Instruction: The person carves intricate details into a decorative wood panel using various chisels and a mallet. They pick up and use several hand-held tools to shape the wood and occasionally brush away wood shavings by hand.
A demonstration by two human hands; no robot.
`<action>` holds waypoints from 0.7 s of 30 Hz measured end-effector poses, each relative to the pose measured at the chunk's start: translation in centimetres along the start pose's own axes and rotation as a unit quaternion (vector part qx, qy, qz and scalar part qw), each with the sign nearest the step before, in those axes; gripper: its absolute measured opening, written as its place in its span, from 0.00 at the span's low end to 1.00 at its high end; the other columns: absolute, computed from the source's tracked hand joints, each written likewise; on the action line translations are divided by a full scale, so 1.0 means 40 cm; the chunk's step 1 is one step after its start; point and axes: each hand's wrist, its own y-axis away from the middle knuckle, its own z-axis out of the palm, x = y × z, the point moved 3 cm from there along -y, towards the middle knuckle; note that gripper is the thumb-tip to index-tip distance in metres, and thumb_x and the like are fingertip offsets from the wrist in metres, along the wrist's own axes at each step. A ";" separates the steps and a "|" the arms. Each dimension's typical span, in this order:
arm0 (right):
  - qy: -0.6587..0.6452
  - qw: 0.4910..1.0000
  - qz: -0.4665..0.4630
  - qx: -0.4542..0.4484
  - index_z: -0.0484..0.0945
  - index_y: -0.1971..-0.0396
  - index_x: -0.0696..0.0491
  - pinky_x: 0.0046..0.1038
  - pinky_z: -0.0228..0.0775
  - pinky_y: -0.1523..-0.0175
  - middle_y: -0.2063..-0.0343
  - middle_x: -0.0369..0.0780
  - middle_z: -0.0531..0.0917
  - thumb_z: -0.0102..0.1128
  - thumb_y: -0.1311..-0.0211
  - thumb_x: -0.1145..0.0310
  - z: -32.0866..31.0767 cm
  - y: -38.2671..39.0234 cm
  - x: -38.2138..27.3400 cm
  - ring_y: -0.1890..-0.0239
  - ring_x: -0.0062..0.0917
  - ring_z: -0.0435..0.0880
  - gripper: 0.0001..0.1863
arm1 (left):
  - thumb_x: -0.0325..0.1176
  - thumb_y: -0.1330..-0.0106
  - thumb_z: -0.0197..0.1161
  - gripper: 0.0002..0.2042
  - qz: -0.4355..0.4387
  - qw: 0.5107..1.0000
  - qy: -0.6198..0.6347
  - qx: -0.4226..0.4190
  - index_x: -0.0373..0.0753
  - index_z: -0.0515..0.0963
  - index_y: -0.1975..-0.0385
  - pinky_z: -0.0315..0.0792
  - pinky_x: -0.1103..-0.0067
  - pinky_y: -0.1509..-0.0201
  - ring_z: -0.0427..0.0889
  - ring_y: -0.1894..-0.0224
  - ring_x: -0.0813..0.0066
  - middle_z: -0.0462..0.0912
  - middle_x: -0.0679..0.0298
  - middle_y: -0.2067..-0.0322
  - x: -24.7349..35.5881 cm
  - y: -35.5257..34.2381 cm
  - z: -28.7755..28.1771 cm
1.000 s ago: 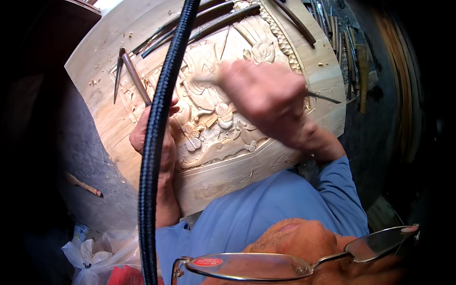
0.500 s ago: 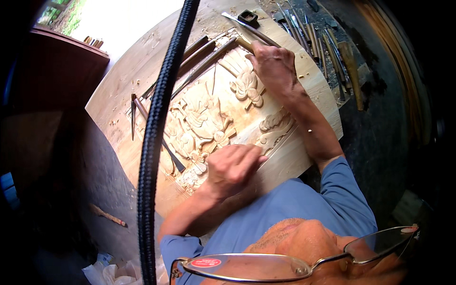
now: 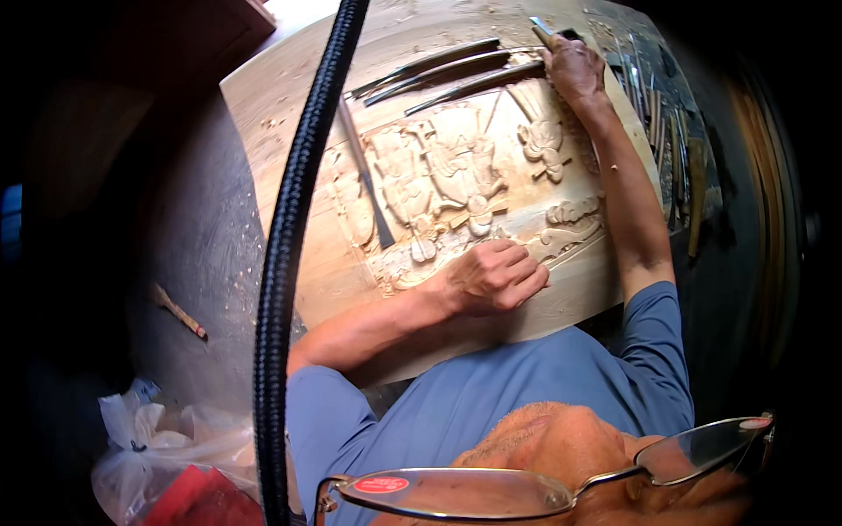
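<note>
A carved relief panel [image 3: 456,167] of pale wood, with raised figures, lies on the wooden board [image 3: 342,285]. My left hand [image 3: 498,276] rests over the panel's near edge with its fingers curled; anything inside them is hidden. At the far right, my right hand [image 3: 574,70] is closed round a chisel [image 3: 541,31], whose pale blade end sticks out past the fingers. Several dark gouges [image 3: 474,83] lie side by side along the panel's far edge, left of that hand. One more chisel [image 3: 367,188] lies across the carving's left part, its dark flat blade pointing toward me.
More carving tools [image 3: 658,114] lie in a row to the right of the board, with a thick wooden handle [image 3: 695,193] beside them. Wood chips dot the board. On the left floor lie a short stick-like tool [image 3: 180,313] and plastic bags [image 3: 175,447]. A black braided cable [image 3: 294,228] crosses the view.
The view has shifted, so the board appears farther right. My right hand has moved from the gouges' ends to the chisel at the far edge. My left hand stays curled over the near edge.
</note>
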 end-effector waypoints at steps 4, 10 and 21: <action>0.039 0.999 -0.035 0.007 0.88 0.43 0.43 0.45 0.86 0.50 0.57 0.47 0.93 0.69 0.26 0.48 -0.020 -0.025 -0.072 0.55 0.44 0.95 0.20 | 0.33 0.36 0.75 0.09 -0.011 1.000 -0.014 0.022 0.37 0.83 0.63 0.77 0.78 0.68 0.82 0.71 0.75 0.80 0.69 0.74 -0.004 0.022 -0.012; -0.065 0.973 -0.197 0.104 0.85 0.64 0.48 0.39 0.86 0.64 0.68 0.42 0.92 0.67 0.24 0.60 -0.126 0.065 -0.179 0.66 0.39 0.94 0.10 | 0.33 0.36 0.74 0.08 -0.023 0.999 -0.012 0.040 0.38 0.82 0.65 0.74 0.78 0.71 0.79 0.73 0.76 0.77 0.69 0.75 -0.001 0.026 0.018; -0.159 0.940 -0.289 0.088 0.87 0.58 0.48 0.37 0.84 0.60 0.62 0.37 0.93 0.69 0.26 0.65 -0.231 0.227 -0.315 0.61 0.35 0.94 0.05 | 0.34 0.35 0.73 0.08 -0.002 0.998 -0.028 0.050 0.37 0.82 0.66 0.73 0.77 0.69 0.77 0.73 0.76 0.73 0.71 0.77 0.005 0.043 0.007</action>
